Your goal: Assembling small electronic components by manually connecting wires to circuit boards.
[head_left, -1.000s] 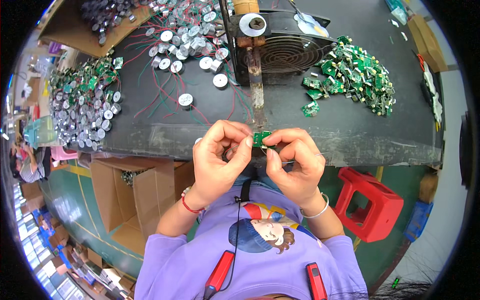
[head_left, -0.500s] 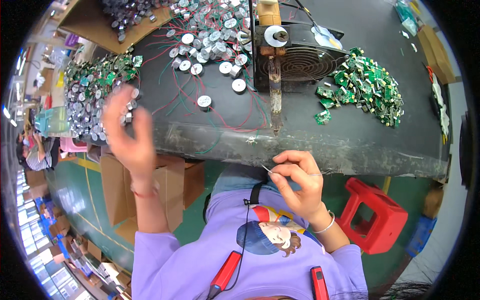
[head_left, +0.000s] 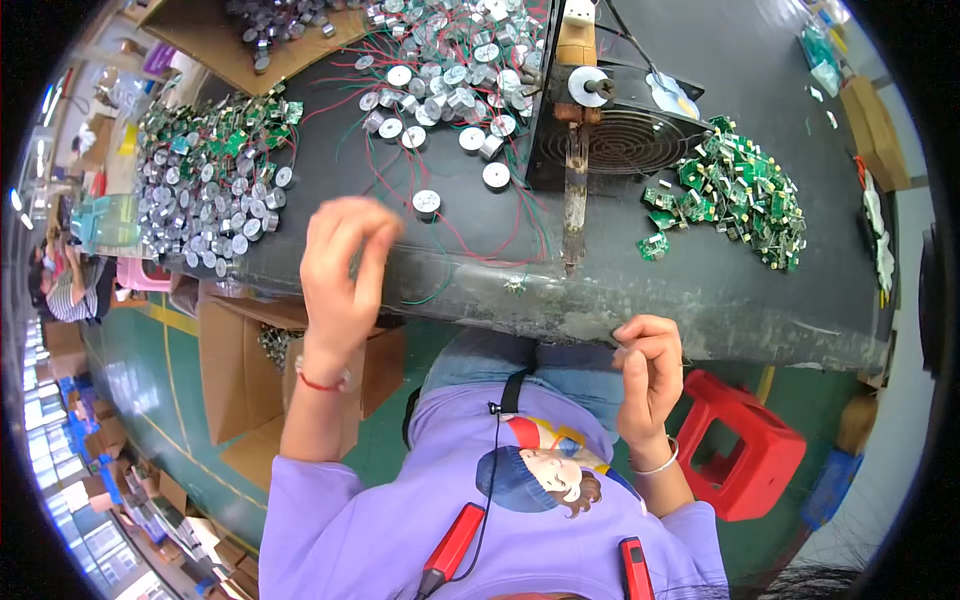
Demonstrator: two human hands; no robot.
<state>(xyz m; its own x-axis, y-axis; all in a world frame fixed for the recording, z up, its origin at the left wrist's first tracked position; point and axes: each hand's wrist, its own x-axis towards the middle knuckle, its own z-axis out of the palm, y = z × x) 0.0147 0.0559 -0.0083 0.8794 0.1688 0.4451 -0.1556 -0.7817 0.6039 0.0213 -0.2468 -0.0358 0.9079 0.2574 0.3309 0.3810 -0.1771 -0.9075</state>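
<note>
Hovering apart: two hands [head_left: 342, 270] [head_left: 652, 372]; one soldering iron [head_left: 575, 190], one fan [head_left: 630, 142].

Between nine and ten o'clock the left hand [head_left: 345, 268] hangs by the front edge of the black bench [head_left: 470, 288], fingers curled and blurred; at four the right hand [head_left: 650, 375] bunches its fingertips. A soldering iron [head_left: 576, 190] sits at one, green circuit boards [head_left: 745, 195] lie heaped at two, wired silver discs [head_left: 455, 100] at twelve

A red stool [head_left: 778, 455] stands on green floor [head_left: 130, 360], pale wall [head_left: 906, 245] right, apparently bright windows [head_left: 95, 540] left.
</note>
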